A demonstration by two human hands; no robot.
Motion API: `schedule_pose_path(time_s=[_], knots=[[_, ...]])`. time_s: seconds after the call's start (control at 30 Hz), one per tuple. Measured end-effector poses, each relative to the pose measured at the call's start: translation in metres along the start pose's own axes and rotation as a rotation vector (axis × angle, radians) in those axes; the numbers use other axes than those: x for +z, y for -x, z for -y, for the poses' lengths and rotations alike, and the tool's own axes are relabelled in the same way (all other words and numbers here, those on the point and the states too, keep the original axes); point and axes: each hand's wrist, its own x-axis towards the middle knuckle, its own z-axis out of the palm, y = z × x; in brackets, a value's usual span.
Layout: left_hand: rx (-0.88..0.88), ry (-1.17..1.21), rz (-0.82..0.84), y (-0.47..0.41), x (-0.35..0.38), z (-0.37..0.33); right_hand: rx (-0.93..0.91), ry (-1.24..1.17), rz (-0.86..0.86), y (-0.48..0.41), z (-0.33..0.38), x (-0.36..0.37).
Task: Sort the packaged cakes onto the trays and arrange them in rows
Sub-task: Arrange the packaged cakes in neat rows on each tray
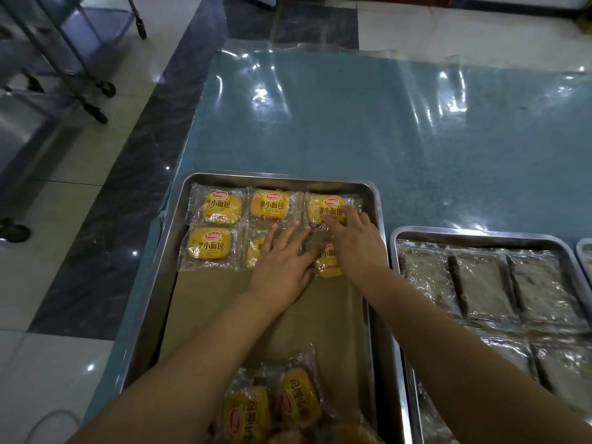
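Two steel trays on a film-covered table, largest first: paper-lined tray beneath both hands, second tray just right of the right forearm. Third tray edge barely visible at far right; contents not discernible.

Under-hand tray: six yellow packaged cakes in two rows of three at the far end, labels all facing one way, wrapper edges touching, presumably to keep rows straight and tight. Top-left cake, top-middle cake and lower-left cake clear of the hands. Loose heap of yellow cakes between the forearms at the near end, apparently stock awaiting placement; at least two countable, remainder cut off by the frame.

Right-side tray: dark cakes in clear wrap, three across the far row, at least two more nearer; exact total not discernible.

Left hand: flat, fingers spread, palm down on the lower-middle cake, gripping nothing, seemingly pressing or nudging into line. Right hand: fingers extended onto the top-right cake, palm over the lower-right cake, open, likely squaring that column.
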Motion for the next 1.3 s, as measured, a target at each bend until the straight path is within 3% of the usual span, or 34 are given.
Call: schedule_pose_path(time_s=[0.2, 0.3, 0.43, 0.53, 0.63, 0.77, 0.87, 1.03, 1.13, 1.23, 1.3], knots=[[0.024, -0.001, 0.001, 0.002, -0.005, 0.003, 0.047, -0.140, 0.061, 0.008, 0.005, -0.014], [0.054, 0.027, -0.040, 0.013, -0.013, 0.006, 0.122, -0.320, 0.012, 0.029, 0.008, -0.028], [-0.012, 0.078, -0.030, 0.050, -0.022, 0.021, 0.067, -0.374, -0.050, 0.073, 0.012, -0.040], [-0.085, 0.185, 0.056, 0.088, -0.023, 0.032, 0.102, -0.508, 0.065, 0.102, 0.024, -0.041], [-0.177, 0.344, 0.082, 0.122, -0.029, 0.038, 0.102, -0.610, 0.320, 0.123, 0.042, -0.041], [-0.308, 0.426, 0.034, 0.157, -0.044, 0.039, -0.069, -0.449, 0.519, 0.138, 0.064, -0.039], [-0.431, 0.469, 0.177, 0.176, -0.050, 0.034, -0.172, -0.275, 0.517, 0.145, 0.073, -0.037], [-0.514, 0.852, 0.359, 0.193, -0.051, 0.022, -0.105, -0.108, 0.444, 0.156, 0.076, -0.035], [-0.546, 1.049, 0.237, 0.188, -0.061, 0.024, -0.033, -0.170, 0.433, 0.158, 0.073, -0.036], [-0.610, 1.207, 0.012, 0.168, -0.079, 0.034, 0.102, -0.343, 0.475, 0.158, 0.071, -0.041], [-0.618, 1.214, -0.164, 0.152, -0.087, 0.047, 0.162, -0.391, 0.411, 0.156, 0.071, -0.044]])
